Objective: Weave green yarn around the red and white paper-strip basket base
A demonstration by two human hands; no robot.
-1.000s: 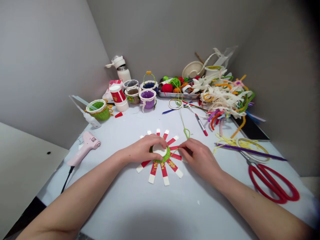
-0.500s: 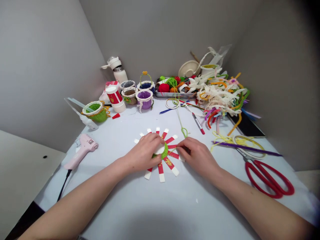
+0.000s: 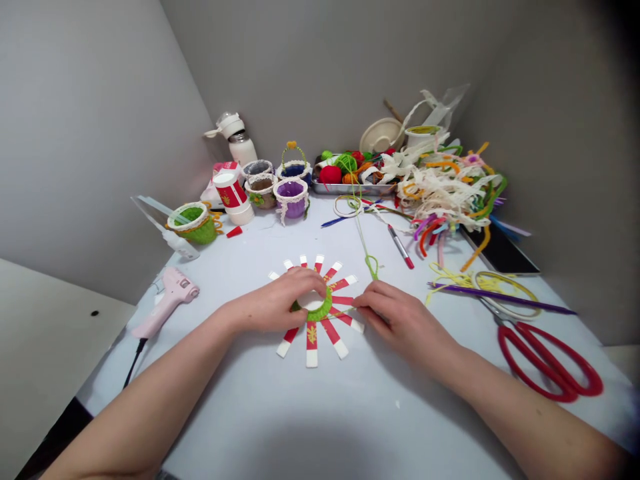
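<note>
Red-and-white paper cup (image 3: 311,350) turning a little on white table (image 3: 320,413). Left hand (image 3: 273,303) lying open on top, pressing down. Right hand (image 3: 403,312) pinching green yarn (image 3: 343,309) beside strips.

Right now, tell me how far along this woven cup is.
Done: the red paper strips are splayed and a green yarn ring circles the base. In hand: the left hand steadies it, the right hand holds the yarn. Remaining: weaving up the bare strips.
</note>
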